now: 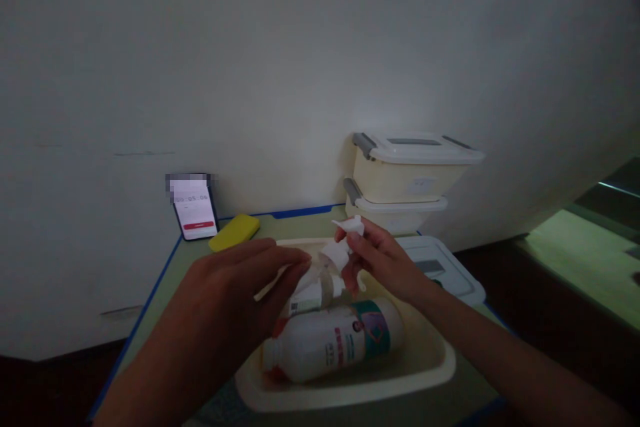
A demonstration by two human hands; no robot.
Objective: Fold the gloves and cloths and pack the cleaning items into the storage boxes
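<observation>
My right hand (377, 250) grips a white trigger spray head (343, 243) above a cream tub (345, 400). Thumb and fingertips of my left hand (250, 280) are pinched together just left of the spray head; whether they hold anything I cannot make out. Below the spray head is a pale bottle with a white label (306, 298), partly hidden by my left hand; I cannot tell whether the two are joined. In front of it, a large white bottle (320, 340) with a green and purple label lies on its side in the tub.
Two lidded cream storage boxes (390, 180) are stacked against the wall at the back right. A loose white lid (453, 263) lies right of the tub. At the back left, a phone (195, 210) leans on the wall beside a yellow item (235, 232).
</observation>
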